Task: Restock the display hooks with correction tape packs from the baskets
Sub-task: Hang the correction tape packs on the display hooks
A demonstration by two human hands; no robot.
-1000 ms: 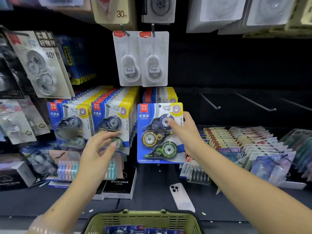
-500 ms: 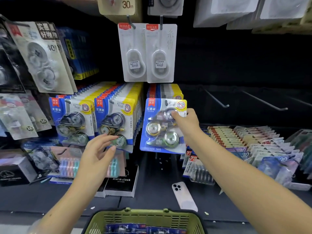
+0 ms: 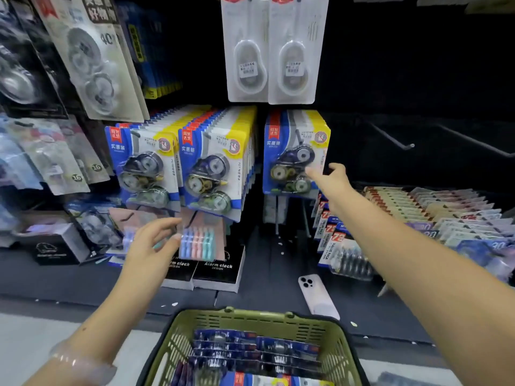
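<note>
A blue and yellow correction tape pack point(image 3: 295, 151) hangs on the third display hook, in front of a few like it. My right hand point(image 3: 331, 176) reaches to its lower right edge with fingers stretched out, fingertips at the blister; whether they touch is blurred. Two full hooks of the same packs point(image 3: 145, 162) point(image 3: 214, 165) hang to the left. My left hand point(image 3: 152, 246) hovers lower, fingers loosely spread, holding nothing, in front of pastel tape rolls point(image 3: 198, 243). A green basket point(image 3: 340, 355) below holds several more packs point(image 3: 250, 355).
Bare hooks point(image 3: 401, 142) jut out to the right. White single tape packs point(image 3: 270, 51) hang above. A white phone point(image 3: 317, 296) lies on the dark shelf beside alarm clock boxes point(image 3: 217, 271). Rows of value packs point(image 3: 345, 252) fill the right shelf.
My right hand carried the pack up onto the third hook and let go of it; the fingers now stretch out. My left hand dropped lower.
</note>
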